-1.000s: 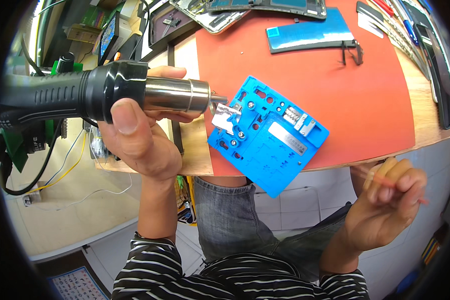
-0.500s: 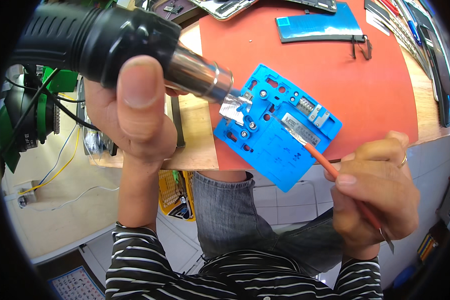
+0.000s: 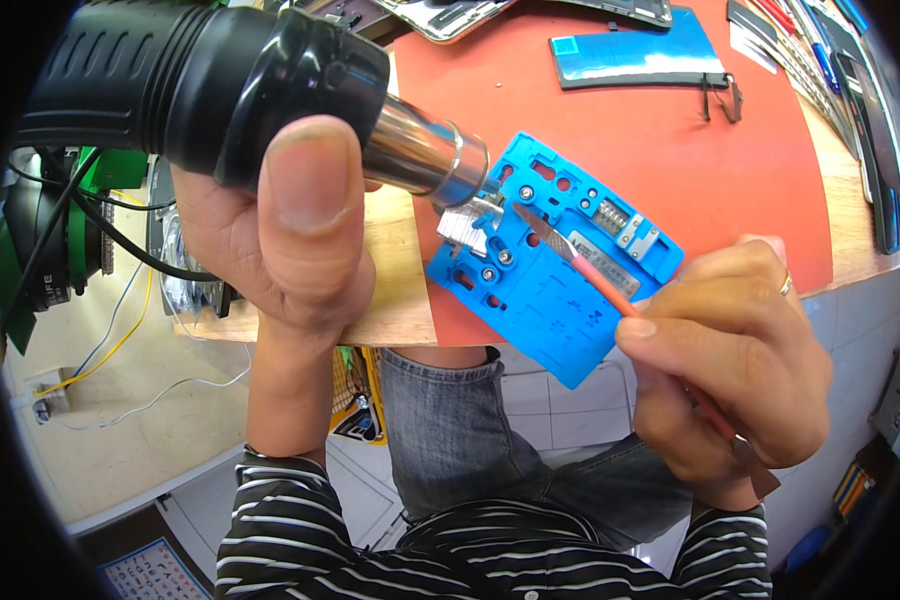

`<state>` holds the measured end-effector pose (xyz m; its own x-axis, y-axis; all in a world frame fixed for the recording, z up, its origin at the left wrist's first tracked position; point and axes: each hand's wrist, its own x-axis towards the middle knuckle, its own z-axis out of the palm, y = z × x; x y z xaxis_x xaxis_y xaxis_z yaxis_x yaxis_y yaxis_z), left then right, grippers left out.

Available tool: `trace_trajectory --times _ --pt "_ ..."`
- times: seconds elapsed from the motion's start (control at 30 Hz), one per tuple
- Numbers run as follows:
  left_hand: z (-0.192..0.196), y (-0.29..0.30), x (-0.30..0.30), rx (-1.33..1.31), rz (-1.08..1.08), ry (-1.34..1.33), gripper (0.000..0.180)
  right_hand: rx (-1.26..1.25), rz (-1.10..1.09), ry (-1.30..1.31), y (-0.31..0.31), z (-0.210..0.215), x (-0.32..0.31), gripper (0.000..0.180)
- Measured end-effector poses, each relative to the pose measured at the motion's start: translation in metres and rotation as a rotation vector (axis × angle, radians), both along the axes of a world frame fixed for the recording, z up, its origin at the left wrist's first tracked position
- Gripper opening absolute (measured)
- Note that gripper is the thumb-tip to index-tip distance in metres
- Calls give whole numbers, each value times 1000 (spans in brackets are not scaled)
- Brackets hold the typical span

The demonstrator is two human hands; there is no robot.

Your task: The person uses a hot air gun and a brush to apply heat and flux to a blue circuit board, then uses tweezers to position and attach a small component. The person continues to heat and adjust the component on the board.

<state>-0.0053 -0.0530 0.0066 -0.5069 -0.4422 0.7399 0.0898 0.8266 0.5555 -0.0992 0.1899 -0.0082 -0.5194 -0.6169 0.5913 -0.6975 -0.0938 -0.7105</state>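
Observation:
My left hand (image 3: 295, 230) grips a black hot air gun (image 3: 240, 90). Its metal nozzle (image 3: 425, 152) points right and down, just over a foil-covered piece (image 3: 467, 228) clamped at the left part of a blue repair holder (image 3: 570, 335). Between the fingers of my right hand (image 3: 735, 360) is a slim scraper knife (image 3: 605, 282) with an orange-red handle. The pointed blade hovers over the holder near the foil-covered piece; contact cannot be made out. Small screws and a spring clamp sit on the holder, which overhangs the table's near edge.
An orange-red mat (image 3: 490, 100) covers the wooden table. A shiny blue screen panel (image 3: 640, 55) lies at the back, with opened phone parts (image 3: 445, 15) left of it. Tools and a phone frame (image 3: 870, 150) line the right edge. Black cables (image 3: 100, 215) hang at left.
My left hand and the hot air gun have shifted right and slightly down. My right hand has moved left, bringing the scraper's blade up and left toward the foil-covered piece.

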Motion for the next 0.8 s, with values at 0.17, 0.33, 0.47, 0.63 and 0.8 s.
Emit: trace_trajectory --times 0.17,0.33,0.47,0.63,0.8 --pt "7 -1 6 75 -34 -72 73 -39 -18 -14 -3 -5 1 27" --pt "11 -8 18 126 -53 -113 72 -34 -9 -11 -3 -4 1 28" --pt "9 -9 19 127 4 -49 71 -18 2 -16 -2 -3 1 27" --pt "6 -8 17 127 60 -21 73 -25 4 -24 -4 -2 1 26" --pt "5 -8 19 127 88 -21 73 -32 -5 -14 -4 -4 1 26"
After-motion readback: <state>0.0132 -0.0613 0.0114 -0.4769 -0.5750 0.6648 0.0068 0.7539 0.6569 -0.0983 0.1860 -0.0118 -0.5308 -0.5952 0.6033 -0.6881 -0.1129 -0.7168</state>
